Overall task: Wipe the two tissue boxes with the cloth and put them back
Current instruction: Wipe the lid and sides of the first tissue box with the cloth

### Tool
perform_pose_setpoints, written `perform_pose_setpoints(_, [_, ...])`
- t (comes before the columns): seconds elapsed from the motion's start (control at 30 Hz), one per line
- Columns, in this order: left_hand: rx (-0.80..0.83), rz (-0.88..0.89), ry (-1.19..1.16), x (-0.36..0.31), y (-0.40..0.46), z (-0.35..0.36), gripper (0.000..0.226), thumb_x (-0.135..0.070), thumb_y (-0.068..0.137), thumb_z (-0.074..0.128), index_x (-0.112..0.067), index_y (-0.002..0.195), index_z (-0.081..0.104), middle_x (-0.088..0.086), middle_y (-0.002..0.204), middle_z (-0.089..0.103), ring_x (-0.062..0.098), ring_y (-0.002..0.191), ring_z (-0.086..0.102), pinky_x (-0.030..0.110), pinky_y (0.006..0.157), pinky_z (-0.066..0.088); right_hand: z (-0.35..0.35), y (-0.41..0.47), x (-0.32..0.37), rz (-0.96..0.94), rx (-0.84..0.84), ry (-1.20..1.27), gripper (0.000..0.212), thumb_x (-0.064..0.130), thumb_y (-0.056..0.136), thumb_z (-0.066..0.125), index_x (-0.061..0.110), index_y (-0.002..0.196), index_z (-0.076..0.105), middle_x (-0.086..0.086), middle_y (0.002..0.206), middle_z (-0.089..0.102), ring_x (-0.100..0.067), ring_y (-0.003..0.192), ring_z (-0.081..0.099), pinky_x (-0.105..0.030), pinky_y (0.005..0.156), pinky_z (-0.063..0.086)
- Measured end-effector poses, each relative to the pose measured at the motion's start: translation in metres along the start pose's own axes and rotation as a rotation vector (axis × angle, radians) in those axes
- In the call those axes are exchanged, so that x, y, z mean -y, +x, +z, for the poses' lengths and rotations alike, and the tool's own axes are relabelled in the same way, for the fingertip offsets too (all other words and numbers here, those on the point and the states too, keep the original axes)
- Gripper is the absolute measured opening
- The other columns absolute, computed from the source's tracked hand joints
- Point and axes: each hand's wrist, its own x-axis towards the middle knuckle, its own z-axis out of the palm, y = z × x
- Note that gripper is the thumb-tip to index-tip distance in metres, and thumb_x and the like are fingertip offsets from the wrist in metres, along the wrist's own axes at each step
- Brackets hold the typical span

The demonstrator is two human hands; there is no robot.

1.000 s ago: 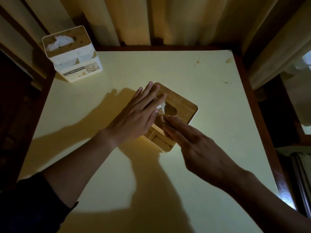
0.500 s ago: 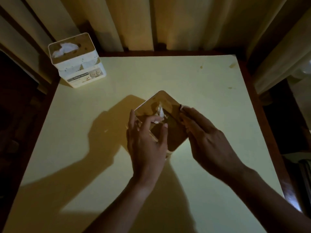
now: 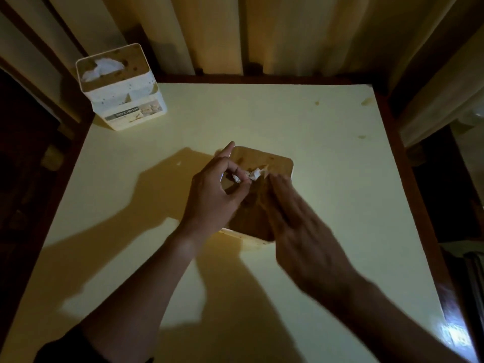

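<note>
A tissue box with a wooden lid (image 3: 272, 159) stands upright at the middle of the pale table (image 3: 327, 205). White tissue (image 3: 254, 175) sticks out of the slot in its lid. My left hand (image 3: 212, 195) is over the lid's left side and pinches the tissue between thumb and fingers. My right hand (image 3: 296, 221) lies with straight fingers along the lid's right side, blurred. A second tissue box (image 3: 120, 87), white with a wooden top and tissue showing, stands at the far left corner. No cloth is in view.
Curtains (image 3: 262, 32) hang right behind the table. A dark wooden rim (image 3: 408, 195) runs along the table's right and far edges. Small stains (image 3: 362, 137) dot the far right of the top. Dark furniture lies to the left and right.
The box has been turned and now stands upright at the middle. My left hand shifted from the lid's near edge to pinch the tissue. My right hand slid along the right side.
</note>
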Motion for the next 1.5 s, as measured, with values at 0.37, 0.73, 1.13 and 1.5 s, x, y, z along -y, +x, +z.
perform_pose_setpoints(0.37, [-0.027, 0.019, -0.015, 0.001, 0.007, 0.002, 0.017, -0.017, 0.087, 0.076, -0.024, 0.084, 0.061, -0.002, 0.16, 0.044, 0.004, 0.148, 0.038, 0.039, 0.117, 0.041, -0.001, -0.018, 0.012, -0.069, -0.01, 0.098, 0.062, -0.004, 0.093, 0.057, -0.016, 0.152, 0.044, -0.036, 0.163, 0.037, -0.047, 0.158, 0.032, -0.052, 0.126, 0.037])
perform_pose_setpoints(0.73, [-0.015, 0.041, -0.009, 0.003, 0.007, 0.002, 0.017, -0.013, 0.087, 0.075, -0.024, 0.084, 0.061, -0.002, 0.16, 0.045, 0.001, 0.148, 0.037, 0.031, 0.117, 0.039, 0.006, 0.041, -0.042, 0.011, 0.029, 0.1, 0.057, 0.015, 0.106, 0.035, -0.017, 0.152, 0.045, -0.039, 0.16, 0.04, -0.051, 0.153, 0.039, -0.058, 0.12, 0.044])
perform_pose_setpoints(1.13, [-0.009, 0.046, -0.016, 0.006, 0.008, 0.001, 0.017, -0.015, 0.086, 0.076, -0.024, 0.084, 0.062, -0.003, 0.16, 0.045, -0.001, 0.147, 0.037, 0.026, 0.117, 0.037, 0.01, 0.022, -0.026, -0.022, -0.02, 0.037, 0.057, 0.007, 0.101, 0.048, -0.009, 0.156, 0.045, -0.031, 0.164, 0.041, -0.043, 0.155, 0.04, -0.053, 0.125, 0.04])
perform_pose_setpoints(1.5, [0.018, 0.064, 0.0, 0.006, 0.011, -0.002, 0.017, -0.017, 0.086, 0.076, -0.025, 0.084, 0.061, -0.007, 0.159, 0.045, -0.004, 0.143, 0.041, 0.023, 0.112, 0.04, 0.006, -0.021, 0.013, -0.125, -0.046, 0.105, 0.049, 0.004, 0.101, 0.057, -0.01, 0.147, 0.056, -0.028, 0.161, 0.048, -0.038, 0.156, 0.04, -0.047, 0.126, 0.037])
